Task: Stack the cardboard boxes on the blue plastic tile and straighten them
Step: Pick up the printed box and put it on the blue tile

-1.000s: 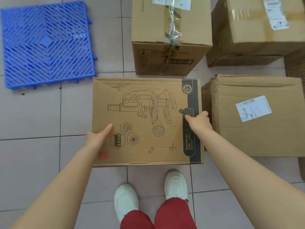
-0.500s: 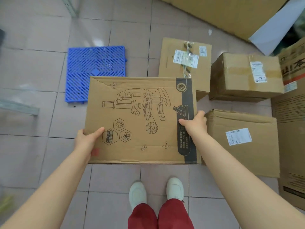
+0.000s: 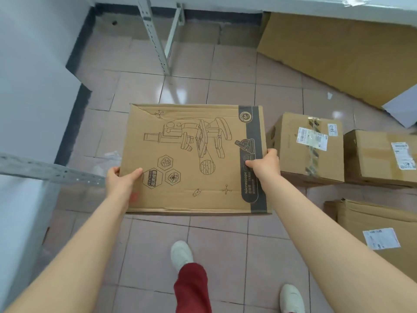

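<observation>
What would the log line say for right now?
phase: carrying | left hand: gripping microscope box left edge | right hand: gripping right edge | box: lifted off floor | blue tile: not in view

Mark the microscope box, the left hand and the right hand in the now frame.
microscope box (image 3: pixel 194 159): head view, middle of the printed top face.
left hand (image 3: pixel 121 180): head view, back of the hand at the box's left edge.
right hand (image 3: pixel 264 164): head view, back of the hand at the box's right edge.
</observation>
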